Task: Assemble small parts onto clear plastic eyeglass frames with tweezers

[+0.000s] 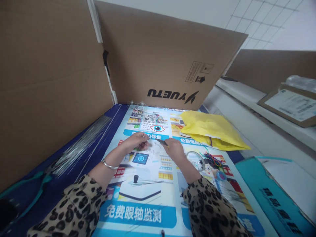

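My left hand (135, 141) pinches a small thin clear or wire piece (149, 141) above a printed poster (138, 210) that covers the table. Close to its right, my right hand (174, 148) grips a thin dark tool (161, 141) whose tip points left at that piece. Both arms wear leopard-print sleeves, and a silver bangle (110, 165) sits on the left wrist. Small tangled wire pieces (151, 118) lie on the poster just beyond the hands.
A bundle of long silver wires (81, 146) lies at left on blue cloth, with teal-handled pliers (29, 194) near it. A yellow bag (209, 129) lies at right. Cardboard panels (160, 56) wall the back and left. A clear round container (196, 160) and coloured wires (213, 161) sit right of my right hand.
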Tool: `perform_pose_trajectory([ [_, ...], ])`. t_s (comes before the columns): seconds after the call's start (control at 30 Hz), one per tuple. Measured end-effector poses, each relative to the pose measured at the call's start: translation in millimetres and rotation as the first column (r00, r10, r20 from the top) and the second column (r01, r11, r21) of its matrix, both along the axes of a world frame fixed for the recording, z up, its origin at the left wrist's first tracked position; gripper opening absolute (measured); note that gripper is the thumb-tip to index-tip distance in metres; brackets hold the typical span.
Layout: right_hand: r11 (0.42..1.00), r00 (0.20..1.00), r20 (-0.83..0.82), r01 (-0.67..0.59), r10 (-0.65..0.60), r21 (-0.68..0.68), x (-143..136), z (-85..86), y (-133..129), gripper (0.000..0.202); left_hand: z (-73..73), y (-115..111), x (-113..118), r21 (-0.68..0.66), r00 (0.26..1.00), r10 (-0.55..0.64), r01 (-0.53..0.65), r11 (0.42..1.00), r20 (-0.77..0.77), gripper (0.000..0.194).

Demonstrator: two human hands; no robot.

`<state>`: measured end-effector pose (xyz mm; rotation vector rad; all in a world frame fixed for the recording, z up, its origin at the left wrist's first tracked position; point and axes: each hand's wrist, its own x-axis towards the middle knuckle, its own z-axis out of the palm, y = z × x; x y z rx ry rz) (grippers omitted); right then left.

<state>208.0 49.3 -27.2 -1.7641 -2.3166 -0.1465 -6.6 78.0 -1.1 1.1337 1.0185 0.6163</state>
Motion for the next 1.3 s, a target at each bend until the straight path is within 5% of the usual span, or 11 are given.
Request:
perform_pose_trajectory([
  [0.57,1.0,0.999,-0.039,0.022,-0.023,-0.019,1,-2.3,2,0.025,-8.4,-1,-2,0.097,0.993,-0.098,0.091,0.991,0.066,0.021],
  [1.3,0.99,0.991,-0.1,-0.081,0.093,0.119,4,-7.5,1,0.011,-13.8,-1,4,0.208,1.0,-0.011,0.013,0.978,-0.01,0.02],
])
